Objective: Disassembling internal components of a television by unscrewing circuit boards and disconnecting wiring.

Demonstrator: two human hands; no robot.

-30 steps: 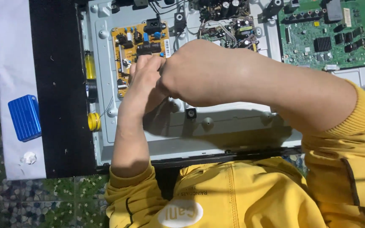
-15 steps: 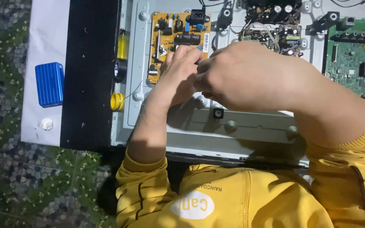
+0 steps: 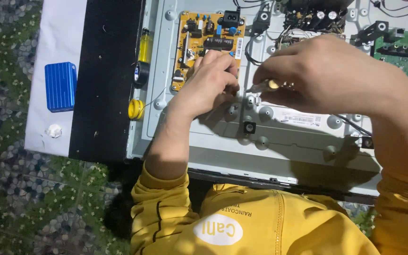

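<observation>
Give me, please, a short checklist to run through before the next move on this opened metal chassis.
1. Left hand steadying beside the yellow-orange circuit board: ok, it rests at the board's lower edge.
2. Right hand gripping the pale slender tool: ok, pinched in the fingers.
3. Tool tip seated on its target: cannot tell, the hands hide it.
4. Grey metal chassis lying flat: ok.
5. Black wire away from the tool: cannot tell, it runs close by.
6. Small yellow spool and blue ribbed case away from the hands: ok.
</observation>
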